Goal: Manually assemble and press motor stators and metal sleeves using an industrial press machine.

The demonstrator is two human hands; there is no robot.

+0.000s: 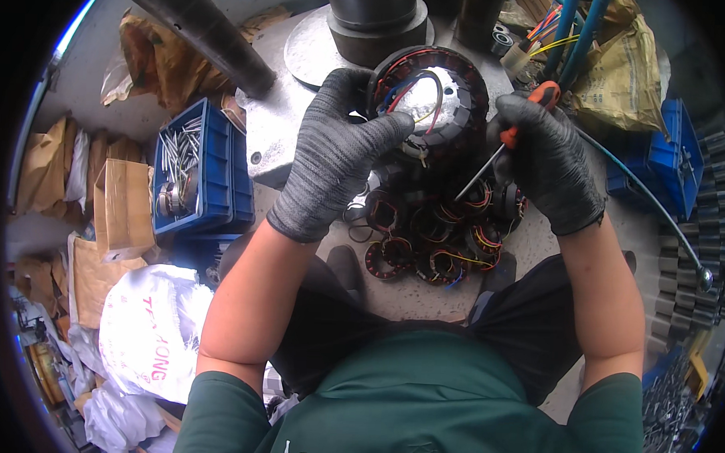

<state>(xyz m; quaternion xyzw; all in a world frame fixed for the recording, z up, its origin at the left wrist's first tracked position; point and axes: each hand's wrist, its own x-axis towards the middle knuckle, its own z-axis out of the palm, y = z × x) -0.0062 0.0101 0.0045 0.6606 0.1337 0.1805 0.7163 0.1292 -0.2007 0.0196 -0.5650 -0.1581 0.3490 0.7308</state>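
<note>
My left hand [329,149], in a grey knit glove, is closed on the left edge of a round motor stator [469,90]. The stator has a dark ring with copper-coloured windings, a bright metallic middle, and red, blue and yellow wires looping across its face. My left thumb lies over its lower left side. To the right, my gloved right hand [550,157] is wrapped round a screwdriver [480,176] with an orange-red and black handle. Its thin shaft slants down and left, with the tip above a heap of smaller wound stators [438,229].
A machine with a thick dark column [374,11] and metal base [274,135] stands ahead. Blue bins [225,170] holding metal parts are at left, above a white sack [147,331]. Rows of metal cylinders [688,278] and a rod with a ball end [704,278] lie right.
</note>
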